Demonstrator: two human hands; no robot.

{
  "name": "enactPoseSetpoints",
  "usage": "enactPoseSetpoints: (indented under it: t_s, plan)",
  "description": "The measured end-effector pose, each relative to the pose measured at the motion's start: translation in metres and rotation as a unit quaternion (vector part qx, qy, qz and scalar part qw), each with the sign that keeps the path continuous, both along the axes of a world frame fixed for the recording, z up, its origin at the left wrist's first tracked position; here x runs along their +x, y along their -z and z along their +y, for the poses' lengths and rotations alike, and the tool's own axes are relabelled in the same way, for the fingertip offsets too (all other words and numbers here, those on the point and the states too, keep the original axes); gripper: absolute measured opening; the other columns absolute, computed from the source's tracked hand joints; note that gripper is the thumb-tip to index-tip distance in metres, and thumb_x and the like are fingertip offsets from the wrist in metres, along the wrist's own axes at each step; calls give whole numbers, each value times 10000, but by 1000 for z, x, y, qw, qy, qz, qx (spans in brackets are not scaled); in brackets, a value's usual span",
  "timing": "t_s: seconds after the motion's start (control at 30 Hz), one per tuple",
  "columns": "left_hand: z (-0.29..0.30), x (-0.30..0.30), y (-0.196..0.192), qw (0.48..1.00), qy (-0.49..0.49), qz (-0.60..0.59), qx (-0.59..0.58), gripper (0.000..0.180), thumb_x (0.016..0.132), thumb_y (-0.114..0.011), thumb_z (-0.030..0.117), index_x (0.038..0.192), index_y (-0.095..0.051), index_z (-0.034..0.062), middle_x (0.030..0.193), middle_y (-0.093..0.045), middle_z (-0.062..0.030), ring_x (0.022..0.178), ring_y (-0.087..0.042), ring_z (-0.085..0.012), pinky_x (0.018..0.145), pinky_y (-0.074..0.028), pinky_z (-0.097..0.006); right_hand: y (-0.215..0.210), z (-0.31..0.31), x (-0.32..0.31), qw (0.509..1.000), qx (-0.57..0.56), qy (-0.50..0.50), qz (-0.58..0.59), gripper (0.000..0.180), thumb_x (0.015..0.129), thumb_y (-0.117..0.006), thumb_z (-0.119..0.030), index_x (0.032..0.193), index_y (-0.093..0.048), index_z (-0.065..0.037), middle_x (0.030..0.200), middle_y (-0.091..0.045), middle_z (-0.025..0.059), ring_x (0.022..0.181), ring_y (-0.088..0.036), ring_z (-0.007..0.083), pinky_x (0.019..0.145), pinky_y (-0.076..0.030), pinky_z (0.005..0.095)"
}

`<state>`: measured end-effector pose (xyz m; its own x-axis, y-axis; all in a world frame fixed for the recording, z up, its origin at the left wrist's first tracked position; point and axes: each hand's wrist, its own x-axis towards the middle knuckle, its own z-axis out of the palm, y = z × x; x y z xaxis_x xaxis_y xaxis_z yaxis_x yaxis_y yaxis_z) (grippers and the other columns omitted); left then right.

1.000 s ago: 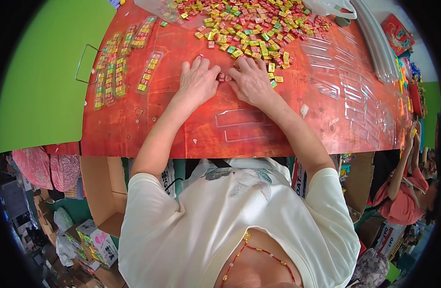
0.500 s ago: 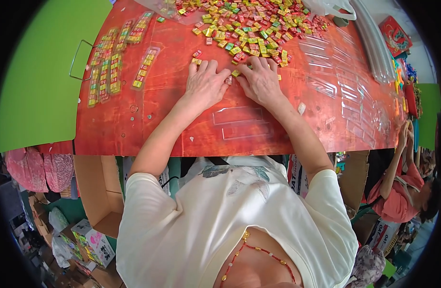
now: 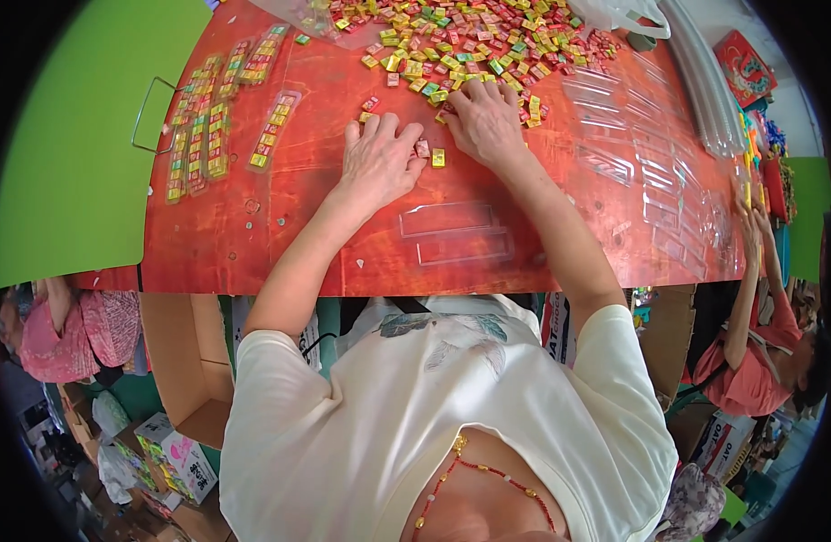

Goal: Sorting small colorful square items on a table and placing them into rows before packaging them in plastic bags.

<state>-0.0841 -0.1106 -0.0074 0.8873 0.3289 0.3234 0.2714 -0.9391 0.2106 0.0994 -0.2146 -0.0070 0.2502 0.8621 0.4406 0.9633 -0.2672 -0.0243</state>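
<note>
My left hand point(image 3: 377, 158) lies palm down on the red table point(image 3: 253, 244), fingers spread over a few small wrapped candies. My right hand point(image 3: 484, 122) rests beside it at the near edge of a big heap of small colourful candies point(image 3: 469, 36); its fingers curl over some pieces. A yellow candy point(image 3: 438, 158) and a pink one point(image 3: 422, 147) lie between the hands. Two clear plastic trays point(image 3: 451, 233) sit empty just below my hands. Whether either hand grips a candy is hidden.
Filled clear trays of candies point(image 3: 216, 117) lie in rows at the left. Several empty clear trays point(image 3: 650, 154) spread to the right, with stacked ones point(image 3: 704, 81) beyond. Another person in pink point(image 3: 750, 343) sits at right. Cardboard boxes point(image 3: 185, 361) stand under the table.
Both hands have slid away from me toward the candy heap, and a few loose candies now lie between and under them.
</note>
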Motion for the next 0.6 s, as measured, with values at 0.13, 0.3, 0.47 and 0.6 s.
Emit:
enactPoseSetpoints:
  t_s: [0.13,0.3,0.47,0.6]
  plan:
    - [-3,-4,-11,998,0,53,-15,474,824,-744,316,1252,-620,152,1142,-550,-91,1117,-510,-280,929,-353,-490,0,-20,6,999,35,-23,34,213,814,-743,-243,993,-698,-135,1014,-621,44,1024,-585,257,936,-409,455]
    - [-9,9,1,999,27,33,13,413,822,-735,297,1193,-640,141,1153,-548,-99,1119,-512,-284,941,-347,-513,-2,-32,0,997,43,-21,56,187,819,-718,-256,942,-685,-120,974,-611,68,977,-592,260,909,-409,440]
    - [-9,17,7,999,20,35,8,322,832,-716,277,1116,-655,138,1137,-556,-93,1115,-516,-279,954,-341,-520,-2,-8,-4,999,40,6,20,236,817,-713,-307,913,-670,-97,955,-607,83,973,-595,269,913,-406,458]
    - [-8,14,13,1000,-5,13,1,312,834,-715,276,1109,-653,143,1134,-560,-88,1125,-513,-274,952,-340,-516,6,-5,-3,1000,23,-13,2,250,815,-708,-309,924,-668,-88,978,-592,86,982,-586,266,929,-394,466]
